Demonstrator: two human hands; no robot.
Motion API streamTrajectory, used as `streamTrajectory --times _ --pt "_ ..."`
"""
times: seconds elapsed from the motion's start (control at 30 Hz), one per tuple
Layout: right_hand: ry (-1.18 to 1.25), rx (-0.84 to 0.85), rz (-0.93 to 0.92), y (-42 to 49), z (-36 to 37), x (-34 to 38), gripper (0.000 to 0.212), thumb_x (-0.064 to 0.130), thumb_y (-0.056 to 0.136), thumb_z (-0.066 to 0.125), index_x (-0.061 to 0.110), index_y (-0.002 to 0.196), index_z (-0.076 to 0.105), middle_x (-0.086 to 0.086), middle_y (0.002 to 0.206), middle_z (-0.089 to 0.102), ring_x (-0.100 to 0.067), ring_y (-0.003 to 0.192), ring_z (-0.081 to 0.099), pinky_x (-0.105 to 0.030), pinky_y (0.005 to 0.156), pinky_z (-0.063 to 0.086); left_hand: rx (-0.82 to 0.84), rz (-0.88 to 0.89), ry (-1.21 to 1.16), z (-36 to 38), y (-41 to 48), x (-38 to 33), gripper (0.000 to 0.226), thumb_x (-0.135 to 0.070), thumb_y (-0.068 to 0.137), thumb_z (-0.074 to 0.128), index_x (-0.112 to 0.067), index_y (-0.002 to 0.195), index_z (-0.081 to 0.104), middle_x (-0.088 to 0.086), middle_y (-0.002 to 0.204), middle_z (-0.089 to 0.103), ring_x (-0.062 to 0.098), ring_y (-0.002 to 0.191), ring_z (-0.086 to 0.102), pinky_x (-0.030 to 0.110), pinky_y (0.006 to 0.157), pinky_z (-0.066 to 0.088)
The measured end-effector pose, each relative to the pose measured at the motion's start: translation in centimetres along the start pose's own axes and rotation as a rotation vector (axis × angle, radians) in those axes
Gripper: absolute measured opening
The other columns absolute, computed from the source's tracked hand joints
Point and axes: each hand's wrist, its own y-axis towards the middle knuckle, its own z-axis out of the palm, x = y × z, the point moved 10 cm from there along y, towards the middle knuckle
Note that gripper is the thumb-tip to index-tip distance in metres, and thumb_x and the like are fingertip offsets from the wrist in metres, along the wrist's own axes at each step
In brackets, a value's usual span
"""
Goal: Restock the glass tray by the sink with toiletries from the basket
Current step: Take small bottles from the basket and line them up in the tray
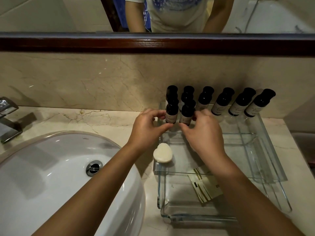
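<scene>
- Two bare forearms reach forward from the near edge. The right one crosses a clear rectangular glass tray (pixel 201 218), which extends ahead of it and out to its right.
- Under the right forearm, a cream paper sachet with gold and black stripes (pixel 204 189) lies flat on the tray floor. The arm hides part of it, so its long axis cannot be told.
- Between the two wrists, at the tray's left edge, a white heart-shaped soap bar (pixel 162 155) lies flat.
- The left hand (pixel 146 126) pinches a small dark bottle with a black cap and pale label (pixel 171 111) between thumb and curled fingers.
- The right hand (pixel 202 132) pinches a second matching dark bottle (pixel 186 113) the same way.
- The two held bottles stand side by side between the hands, just apart. Both are upright with caps up, so their long axes are vertical. Whether their bases rest on the glass cannot be told.
- Just beyond the fingertips, a row of six more dark bottles (pixel 223 101) lines the tray's far edge against a beige marble wall (pixel 85 82). All are upright with caps up. The row runs from directly behind the held pair out past the right hand.
- Left of the left forearm sits a white oval sink basin (pixel 51 176), with a chrome tap (pixel 8 116) farther left.
- Farthest away, above the wall, is a dark wooden mirror frame (pixel 153 43).
</scene>
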Motion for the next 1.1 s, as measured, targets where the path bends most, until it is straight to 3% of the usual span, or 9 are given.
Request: streamTrajectory --times 0.13,0.23,0.33,0.8,0.97,1.1 --pt "0.003 0.008 0.003 -0.1 -0.1 0.0 0.034 0.036 0.084 0.066 0.009 0.104 0.062 -0.007 0.114 0.053 -0.025 0.105 0.053 -0.031 0.079 0.041 0.013 0.003 0.032 0.0 0.1 -0.1 0.037 -0.024 0.073 0.078 -0.020 0.108 0.068 -0.001 0.099 0.062 0.013 0.099 0.056 0.029 0.087 0.046" --pt "0.005 0.008 0.006 -0.2 -0.3 -0.1 0.039 0.037 0.083 0.067 0.009 0.110 0.061 -0.006 0.116 0.054 -0.023 0.106 0.053 -0.028 0.078 0.039 0.011 0.008 0.095 0.1 0.2 -0.4 0.039 -0.029 0.073 0.078 -0.018 0.109 0.067 -0.004 0.097 0.059 0.012 0.099 0.053 0.024 0.082 0.042" --pt "-0.001 0.019 0.002 -0.2 -0.3 -0.1 0.036 0.035 0.085 0.065 0.008 0.108 0.061 -0.007 0.115 0.054 -0.023 0.104 0.054 -0.026 0.075 0.036 -0.002 0.022 0.127 0.1 0.3 -0.6 0.035 -0.029 0.074 0.076 -0.017 0.106 0.068 -0.006 0.094 0.057 0.012 0.098 0.051 0.020 0.078 0.037" --pt "-0.015 0.015 -0.013 0.0 -0.2 0.0 0.028 0.033 0.086 0.064 0.010 0.102 0.062 -0.006 0.115 0.054 -0.023 0.104 0.054 -0.026 0.076 0.037 -0.005 0.039 0.143 0.1 0.3 -0.6 0.032 -0.029 0.077 0.074 -0.019 0.107 0.069 -0.005 0.093 0.057 0.013 0.097 0.053 0.028 0.085 0.046" --pt "0.009 0.028 0.008 -0.4 -0.4 -0.3 0.046 0.036 0.084 0.067 0.009 0.120 0.057 -0.006 0.125 0.051 -0.023 0.112 0.052 -0.028 0.085 0.041 -0.024 0.013 0.133 -0.4 -0.3 -0.6 0.038 -0.030 0.074 0.077 -0.020 0.110 0.068 -0.004 0.094 0.058 0.011 0.095 0.054 0.023 0.083 0.045" --pt "0.058 0.040 0.046 -1.5 -2.2 -1.4 0.053 0.037 0.081 0.070 0.011 0.125 0.056 -0.006 0.127 0.052 -0.022 0.111 0.055 -0.028 0.088 0.042 -0.010 -0.036 0.163 -1.5 -1.4 -0.7 0.048 -0.032 0.074 0.077 -0.019 0.118 0.065 -0.001 0.102 0.063 0.015 0.101 0.056 0.029 0.089 0.046"
